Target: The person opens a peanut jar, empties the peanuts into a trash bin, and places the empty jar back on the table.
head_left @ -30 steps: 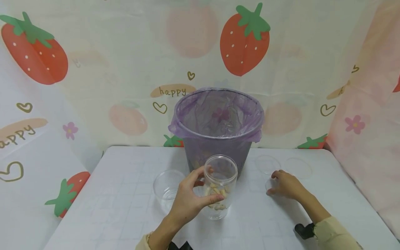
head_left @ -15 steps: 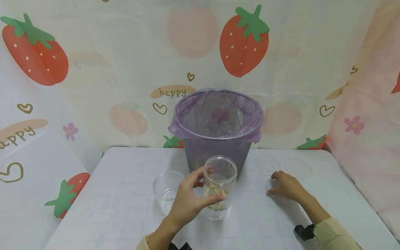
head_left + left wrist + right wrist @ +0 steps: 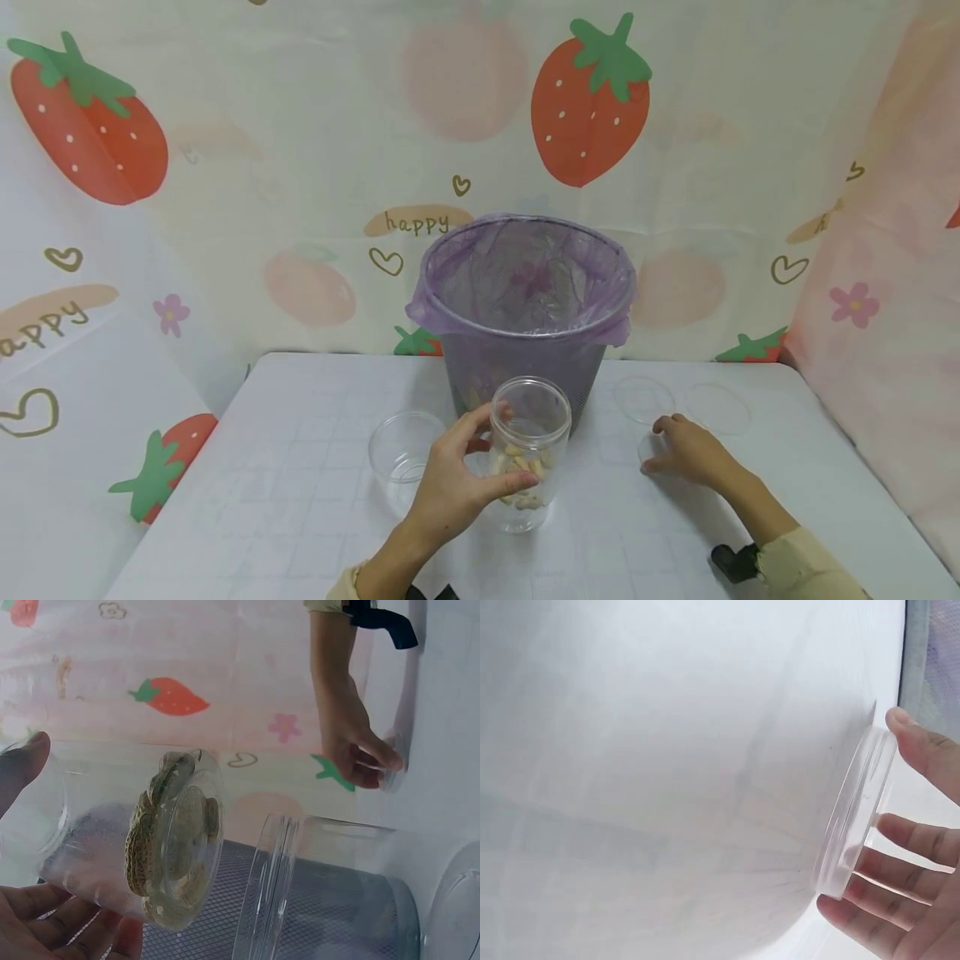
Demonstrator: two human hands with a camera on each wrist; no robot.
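Observation:
My left hand (image 3: 457, 483) grips a clear plastic jar (image 3: 551, 437) from its left side, thumb across the front and fingers behind. The jar stands upright without a lid, and peanuts in their shells (image 3: 142, 847) lie at its bottom. To its left is a second clear jar (image 3: 405, 450), also lidless, with nothing seen inside. My right hand (image 3: 693, 450) holds a round clear lid (image 3: 859, 810) by its edge, close over the table at the right. In the right wrist view the thumb is at one side of the lid and the fingertips are at the other.
A mesh bin (image 3: 525, 358) lined with a purple bag (image 3: 442, 308) stands open behind the held jar. Two more clear lids (image 3: 643, 400) lie on the white table (image 3: 300, 483) beyond my right hand. A strawberry-print cloth (image 3: 315, 167) hangs along the back and sides.

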